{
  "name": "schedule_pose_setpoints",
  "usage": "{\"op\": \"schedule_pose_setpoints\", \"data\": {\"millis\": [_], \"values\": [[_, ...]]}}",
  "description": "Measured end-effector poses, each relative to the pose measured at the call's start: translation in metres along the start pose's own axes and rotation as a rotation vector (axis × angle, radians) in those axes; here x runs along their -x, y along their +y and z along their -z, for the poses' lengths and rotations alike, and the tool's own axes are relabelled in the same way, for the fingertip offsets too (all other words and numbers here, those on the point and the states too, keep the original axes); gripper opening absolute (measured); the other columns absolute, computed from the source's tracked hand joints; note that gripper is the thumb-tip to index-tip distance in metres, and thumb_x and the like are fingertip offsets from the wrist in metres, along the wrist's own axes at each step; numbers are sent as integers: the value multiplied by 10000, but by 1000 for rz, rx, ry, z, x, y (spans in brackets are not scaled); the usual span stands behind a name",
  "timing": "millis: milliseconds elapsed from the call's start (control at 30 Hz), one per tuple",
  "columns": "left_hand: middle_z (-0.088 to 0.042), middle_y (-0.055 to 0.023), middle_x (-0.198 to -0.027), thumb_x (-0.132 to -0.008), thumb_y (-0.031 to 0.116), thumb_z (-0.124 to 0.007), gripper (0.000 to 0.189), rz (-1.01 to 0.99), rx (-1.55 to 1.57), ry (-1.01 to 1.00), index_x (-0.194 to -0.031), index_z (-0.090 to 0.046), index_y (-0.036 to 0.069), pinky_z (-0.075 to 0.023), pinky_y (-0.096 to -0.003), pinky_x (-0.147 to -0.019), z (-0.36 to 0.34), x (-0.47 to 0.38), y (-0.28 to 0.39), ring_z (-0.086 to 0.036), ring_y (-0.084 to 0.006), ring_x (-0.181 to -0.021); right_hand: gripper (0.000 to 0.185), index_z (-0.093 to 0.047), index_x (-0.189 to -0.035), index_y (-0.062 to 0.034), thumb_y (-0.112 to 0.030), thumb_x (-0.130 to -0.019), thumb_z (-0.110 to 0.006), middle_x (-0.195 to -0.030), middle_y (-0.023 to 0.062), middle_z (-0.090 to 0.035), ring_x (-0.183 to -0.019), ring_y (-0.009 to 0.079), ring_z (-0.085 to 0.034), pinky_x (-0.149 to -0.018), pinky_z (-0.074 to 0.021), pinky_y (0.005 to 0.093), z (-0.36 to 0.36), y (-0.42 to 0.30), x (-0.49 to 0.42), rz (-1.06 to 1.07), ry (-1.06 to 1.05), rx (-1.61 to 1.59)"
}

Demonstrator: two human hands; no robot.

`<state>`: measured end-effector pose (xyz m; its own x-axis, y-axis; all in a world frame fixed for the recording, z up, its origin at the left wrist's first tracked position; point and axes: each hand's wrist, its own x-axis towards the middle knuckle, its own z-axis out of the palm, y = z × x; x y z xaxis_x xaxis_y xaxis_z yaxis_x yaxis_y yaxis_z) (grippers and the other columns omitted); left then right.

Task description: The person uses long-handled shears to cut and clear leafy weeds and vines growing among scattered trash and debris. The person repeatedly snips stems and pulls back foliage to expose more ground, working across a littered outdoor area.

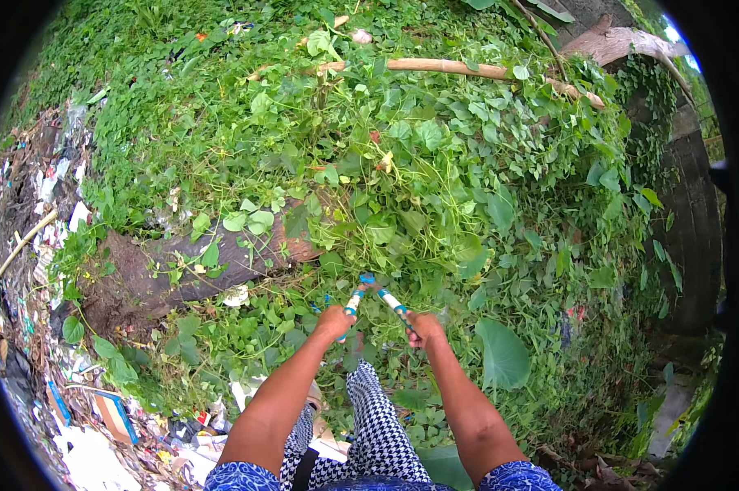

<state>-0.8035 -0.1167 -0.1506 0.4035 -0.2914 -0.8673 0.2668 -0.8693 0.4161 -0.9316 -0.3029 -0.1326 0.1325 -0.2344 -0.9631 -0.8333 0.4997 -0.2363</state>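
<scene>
My left hand [334, 323] is closed around one white-and-teal handle of a pair of hedge shears [367, 280], and my right hand [424, 328] grips the other. The handles stand apart and meet at a blue pivot. Green vines [406, 215] cover the ground just beyond the pivot, and leaves hide the blades. To the left of the shears lies a thick fallen log [222, 261], partly overgrown by the vines. A large broad leaf [503, 354] grows to the right of my right hand.
Scattered litter [87, 454] spreads along the left and lower left. A bamboo pole [446, 66] lies across the vines farther off. Another pole [26, 244] rests at the far left. A grey wall [688, 233] and a pale tree branch [614, 44] stand on the right.
</scene>
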Motion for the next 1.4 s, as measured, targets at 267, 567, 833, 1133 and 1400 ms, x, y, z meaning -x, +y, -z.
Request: {"op": "schedule_pose_setpoints", "data": {"millis": [267, 567, 833, 1133, 1400], "values": [[-633, -149, -766, -728, 342, -674, 464, -362, -285, -229, -1055, -619, 18, -478, -378, -619, -7, 68, 64, -618, -246, -660, 231, -536, -816, -83, -291, -908, -498, -553, 9, -493, -344, 76, -349, -334, -372, 264, 134, 68, 102, 11, 23, -298], [-595, -103, -633, -741, 271, -674, 300, -181, -323, -347, -830, -639, -13, -461, -347, -461, 41, 127, 123, -562, -185, -479, 271, -531, -800, -42, -292, -904, -515, -551, 5, -488, -344, 74, -369, -330, -367, 250, 150, 65, 158, 36, -118, -283], [-612, -146, -725, -721, 214, -694, 415, -265, -570, -96, -1058, -608, -14, -464, -359, -548, 126, 233, 164, -598, -203, -566, 202, -546, -843, -34, -198, -807, -658, -664, 34, -551, -464, 96, -502, -404, -418, 245, 71, 78, 184, 220, -356, -472], [-631, -91, -883, -682, 144, -676, 506, -444, -537, -73, -1152, -568, -6, -435, -296, -762, 114, 243, 193, -571, -159, -818, 253, -551, -853, -25, -127, -681, -707, -610, 24, -555, -426, 84, -493, -431, -406, 250, 94, 64, 200, 390, -124, -85], [-559, -31, -729, -738, 191, -675, 474, -581, -288, -276, -1156, -549, 6, -367, -272, -447, 54, 236, 238, -475, -103, -534, 349, -600, -860, 3, -168, -588, -737, -605, 41, -571, -440, 107, -515, -450, -431, 274, 238, 56, 254, 526, 325, 134]]}}
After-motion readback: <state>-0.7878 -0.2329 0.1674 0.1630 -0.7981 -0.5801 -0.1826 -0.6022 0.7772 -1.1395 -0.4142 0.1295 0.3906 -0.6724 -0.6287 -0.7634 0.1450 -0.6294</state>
